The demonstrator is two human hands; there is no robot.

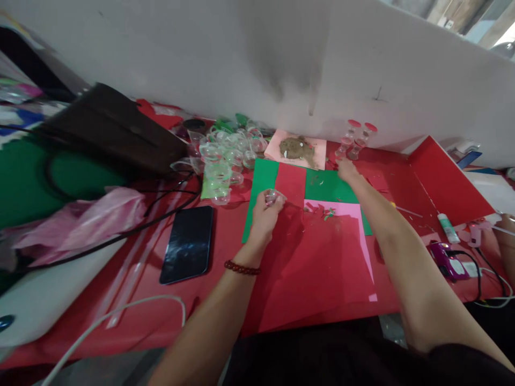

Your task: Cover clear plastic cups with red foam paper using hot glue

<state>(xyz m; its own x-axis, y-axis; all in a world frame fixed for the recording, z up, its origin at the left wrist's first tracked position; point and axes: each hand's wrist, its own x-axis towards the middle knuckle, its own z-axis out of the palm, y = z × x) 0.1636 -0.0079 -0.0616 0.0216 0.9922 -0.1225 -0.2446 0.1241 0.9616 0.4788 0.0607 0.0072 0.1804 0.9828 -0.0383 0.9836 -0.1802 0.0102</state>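
My left hand (pixel 266 208) is closed around a small clear plastic cup (pixel 274 197), held over green and red paper sheets (pixel 292 179). My right hand (pixel 346 168) reaches to the back of the table, at the foot of two clear hourglass-shaped pieces with red tops (pixel 348 140). Its fingers are small and blurred, so whether they grip anything is unclear. Between the hands, red and green paper scraps (pixel 322 210) lie on a pink sheet. A large red sheet (pixel 322 262) is spread in front of me.
Many clear plastic cups (pixel 219 174) are heaped at the back left, beside a brown lump on pale paper (pixel 298 149). A dark phone (pixel 188 244) lies left. Right are a red folded board (pixel 450 182), a glue tube (pixel 448 228) and a purple device (pixel 448 261) with cables.
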